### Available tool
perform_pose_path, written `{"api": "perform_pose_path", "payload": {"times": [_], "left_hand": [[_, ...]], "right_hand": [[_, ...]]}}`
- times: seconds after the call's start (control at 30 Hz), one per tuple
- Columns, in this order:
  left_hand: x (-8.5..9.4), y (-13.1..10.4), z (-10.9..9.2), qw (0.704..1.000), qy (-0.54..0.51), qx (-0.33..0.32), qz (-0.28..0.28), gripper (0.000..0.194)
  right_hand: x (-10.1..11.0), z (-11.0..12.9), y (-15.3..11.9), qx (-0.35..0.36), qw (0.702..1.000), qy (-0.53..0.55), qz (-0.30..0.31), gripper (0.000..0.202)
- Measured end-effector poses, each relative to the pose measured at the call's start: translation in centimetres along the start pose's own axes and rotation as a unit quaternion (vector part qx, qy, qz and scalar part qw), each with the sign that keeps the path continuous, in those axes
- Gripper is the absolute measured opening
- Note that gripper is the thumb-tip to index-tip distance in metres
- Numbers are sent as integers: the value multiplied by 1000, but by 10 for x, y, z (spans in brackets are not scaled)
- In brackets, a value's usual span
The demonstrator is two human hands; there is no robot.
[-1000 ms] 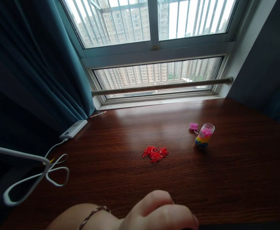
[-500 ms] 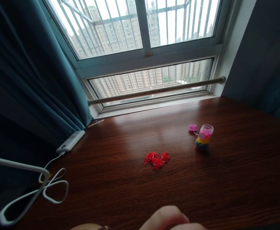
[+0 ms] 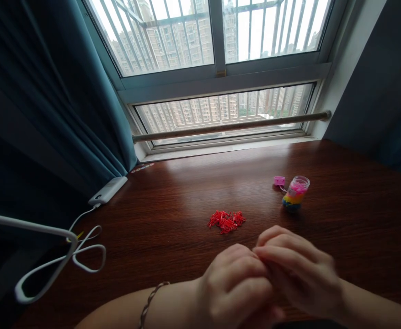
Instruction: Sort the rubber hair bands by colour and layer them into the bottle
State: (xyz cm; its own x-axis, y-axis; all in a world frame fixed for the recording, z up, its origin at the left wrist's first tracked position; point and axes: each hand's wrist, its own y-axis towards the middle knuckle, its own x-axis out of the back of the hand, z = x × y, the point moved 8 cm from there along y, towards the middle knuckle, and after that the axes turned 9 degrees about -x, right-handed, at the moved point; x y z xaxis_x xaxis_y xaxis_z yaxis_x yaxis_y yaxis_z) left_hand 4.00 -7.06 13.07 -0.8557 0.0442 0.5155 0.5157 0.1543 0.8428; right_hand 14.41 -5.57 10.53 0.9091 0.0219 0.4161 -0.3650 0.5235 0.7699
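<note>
My left hand [image 3: 236, 285], with a braided band [image 3: 148, 301] on its wrist, has its fingers curled in at the front of the table. Against it, fingertip to fingertip, is my right hand [image 3: 303, 269], its fingers bent and pressed together. Whatever the two hands may pinch between them is hidden. Beyond them lies a small heap of thin red strips [image 3: 226, 221]. Farther back to the right stands a clear jar [image 3: 295, 194] without a lid, with pink, yellow and blue layers inside. A pink cap [image 3: 279, 181] lies beside the jar, with a white cord between the two.
A white power bank [image 3: 108, 190] sits at the table's left edge, with a looped white cable [image 3: 89, 260] hanging from it. Blue curtains [image 3: 93, 114] border the left side. Behind the brown wooden table [image 3: 173, 192] is a barred window with a rail [image 3: 234, 128].
Both hands have risen into view from the bottom edge, and the right hand now meets the left. The view has shifted slightly. The red heap and the jar stay in place.
</note>
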Motion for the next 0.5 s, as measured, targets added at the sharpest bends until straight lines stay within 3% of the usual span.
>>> {"api": "perform_pose_path", "payload": {"times": [0.1, 0.23, 0.33, 0.5], "left_hand": [[-7, -37, 37, 993, -43, 105, 10, 13], [-11, -78, 70, 981, -49, 186, 13, 25], [-13, -91, 79, 976, -58, 210, 12, 28], [-16, -91, 84, 969, -87, 227, 49, 26]], "right_hand": [[-30, -34, 9, 26, 998, 5, 53, 25], [-63, -67, -5, 21, 992, -35, 122, 23], [-71, -73, -13, 9, 988, -49, 145, 20], [-67, -63, -11, 21, 988, -45, 148, 16]]}}
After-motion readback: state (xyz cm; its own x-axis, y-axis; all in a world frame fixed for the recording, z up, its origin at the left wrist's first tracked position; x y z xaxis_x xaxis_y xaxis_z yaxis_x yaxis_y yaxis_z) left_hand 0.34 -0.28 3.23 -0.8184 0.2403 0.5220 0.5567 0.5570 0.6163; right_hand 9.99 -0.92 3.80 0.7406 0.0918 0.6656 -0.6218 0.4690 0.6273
